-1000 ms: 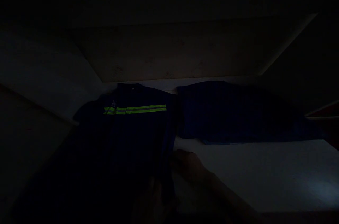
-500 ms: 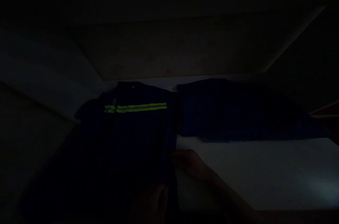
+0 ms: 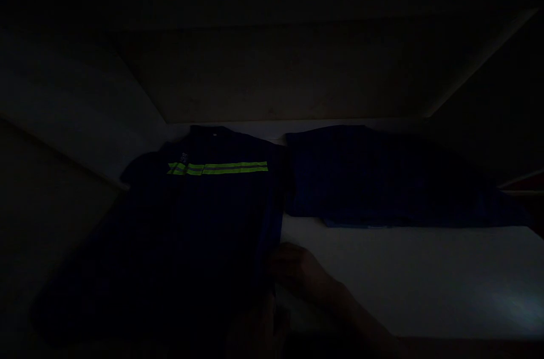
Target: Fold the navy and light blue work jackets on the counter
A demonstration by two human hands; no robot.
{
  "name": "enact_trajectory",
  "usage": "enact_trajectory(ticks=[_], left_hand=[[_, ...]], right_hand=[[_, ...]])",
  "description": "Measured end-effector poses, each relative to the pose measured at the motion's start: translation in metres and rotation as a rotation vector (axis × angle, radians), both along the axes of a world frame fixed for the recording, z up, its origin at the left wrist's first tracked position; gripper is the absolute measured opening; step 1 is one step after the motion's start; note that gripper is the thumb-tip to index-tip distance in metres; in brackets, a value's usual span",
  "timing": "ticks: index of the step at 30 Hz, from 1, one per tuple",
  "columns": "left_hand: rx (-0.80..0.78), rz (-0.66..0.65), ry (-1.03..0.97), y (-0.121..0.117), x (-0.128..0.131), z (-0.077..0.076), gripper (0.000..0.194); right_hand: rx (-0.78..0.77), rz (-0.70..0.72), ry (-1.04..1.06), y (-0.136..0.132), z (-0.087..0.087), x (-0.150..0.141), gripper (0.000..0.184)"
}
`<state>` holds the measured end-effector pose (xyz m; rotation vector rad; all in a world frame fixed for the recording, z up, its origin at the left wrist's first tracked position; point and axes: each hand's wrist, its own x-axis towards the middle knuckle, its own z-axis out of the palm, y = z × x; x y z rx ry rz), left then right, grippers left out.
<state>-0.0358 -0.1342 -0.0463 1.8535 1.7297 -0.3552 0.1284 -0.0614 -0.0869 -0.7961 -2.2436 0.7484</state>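
Observation:
The scene is very dark. A dark blue work shirt (image 3: 199, 223) with a yellow-green reflective stripe (image 3: 219, 168) across its chest lies flat on a white table (image 3: 408, 274). My right hand (image 3: 293, 268) rests at the shirt's right edge near the bottom; its fingers touch the cloth, and their pose is too dim to read. My left hand (image 3: 255, 325) shows faintly at the shirt's lower hem, almost lost in shadow.
A second dark blue garment (image 3: 382, 178) lies folded or bunched at the back right of the table. A wooden wall panel (image 3: 289, 76) rises behind the table. Bare white tabletop lies to the right of my right arm.
My right hand has shifted slightly left and down along the shirt's right edge. The shirt lies a little flatter and its stripe straighter. The view has tilted slightly.

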Motion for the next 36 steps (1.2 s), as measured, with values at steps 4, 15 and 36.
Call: enact_trajectory(ticks=[4,15,36], left_hand=[[0.086,0.026,0.064,-0.001,0.002,0.004,0.038],[-0.051,0.224,-0.301,-0.011,-0.036,0.006,0.049],[-0.267,0.526,-0.726,0.005,-0.045,0.024,0.051]], right_hand=[[0.143,-0.069,0.032,0.000,-0.005,-0.001,0.018],[-0.013,-0.204,0.163,-0.005,0.007,0.005,0.013],[0.107,-0.128,0.070,-0.003,0.006,0.003,0.019]])
